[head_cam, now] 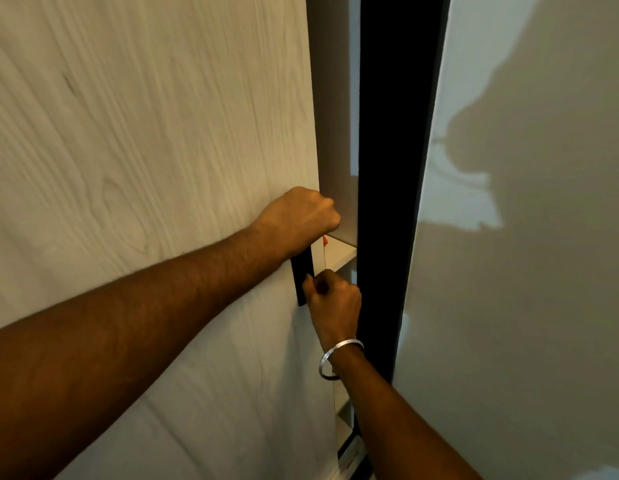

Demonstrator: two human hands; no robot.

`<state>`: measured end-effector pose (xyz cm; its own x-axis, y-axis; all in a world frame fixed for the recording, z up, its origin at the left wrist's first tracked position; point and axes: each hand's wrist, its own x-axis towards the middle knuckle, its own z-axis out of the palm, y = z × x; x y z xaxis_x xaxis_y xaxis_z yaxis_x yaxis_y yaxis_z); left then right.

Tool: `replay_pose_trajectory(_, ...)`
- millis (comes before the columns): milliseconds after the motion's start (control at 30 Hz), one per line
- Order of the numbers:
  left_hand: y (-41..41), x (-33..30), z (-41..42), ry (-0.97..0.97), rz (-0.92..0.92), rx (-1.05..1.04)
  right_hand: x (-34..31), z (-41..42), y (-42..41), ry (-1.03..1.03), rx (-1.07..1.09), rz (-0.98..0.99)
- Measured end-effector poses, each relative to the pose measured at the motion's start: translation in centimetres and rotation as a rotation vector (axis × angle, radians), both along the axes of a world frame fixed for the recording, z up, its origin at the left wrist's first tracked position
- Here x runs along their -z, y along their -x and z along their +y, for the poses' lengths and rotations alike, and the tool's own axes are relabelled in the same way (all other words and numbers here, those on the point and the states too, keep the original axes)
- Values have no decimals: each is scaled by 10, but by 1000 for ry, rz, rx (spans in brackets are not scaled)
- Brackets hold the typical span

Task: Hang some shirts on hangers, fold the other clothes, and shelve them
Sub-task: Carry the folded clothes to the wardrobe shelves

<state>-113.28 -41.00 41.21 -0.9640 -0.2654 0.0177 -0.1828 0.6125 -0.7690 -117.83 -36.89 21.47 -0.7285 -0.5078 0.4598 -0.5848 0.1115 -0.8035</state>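
From the head camera, the left hand (301, 216) curls its fingers round the edge of the pale wood-grain wardrobe door (145, 133), above the black handle (302, 275). The right hand (334, 299), wearing a silver bangle (339, 358), grips that handle's lower end. Through the narrow gap shows a white shelf (342, 256) with a small red item (325, 240), too hidden to identify. A black frame (391, 168) and white wall (526, 271) stand right.

Pale wood-grain wardrobe door (145, 133) fills the left, black handle (302, 271) at its right edge. Black frame post (394, 133) runs vertically beside it. White wall (543, 306) on the right, shadowed.
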Motion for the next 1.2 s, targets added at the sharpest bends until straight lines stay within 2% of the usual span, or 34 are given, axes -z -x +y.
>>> replay_pose_trajectory(133, 5, -9, -3, 60, -169, 66, 2, -3, -4, 90, 63, -35)
replay_pose_trajectory(267, 2, -19, -12, 166, -359, 212, 9, -3, -10, 155, 103, 14)
replay_pose_trajectory(467, 0, -22, -21, 258, -515, 414, 11, -9, -27, 143, 216, 47)
replay_pose_trajectory(533, 2, -18, -27, 269, -488, 612, 11, -6, -29, 114, 247, 103)
replay_pose_trajectory(600, -3, -23, -22, 218, -474, 714, 7, -4, -25, 80, 265, 175)
replay_pose_trajectory(833, 11, -22, -32, 298, -401, 427, -1, -12, -15, 47, 221, 222)
replay_pose_trajectory(900, 20, -20, -28, 331, -382, 399, -6, -12, -3, -15, 215, 175)
replay_pose_trajectory(1000, 39, -23, -22, 246, -323, 375, -10, -17, 25, -53, 221, 81)
replay_pose_trajectory(1033, 48, -23, -23, 230, -280, 419, -12, -18, 34, -57, 231, 67)
replay_pose_trajectory(1133, 68, -22, -35, 186, -166, 739, -16, -24, 55, -86, 259, 28)
replay_pose_trajectory(1200, 90, -17, -44, 184, -190, 738, -19, -28, 73, -119, 273, 2)
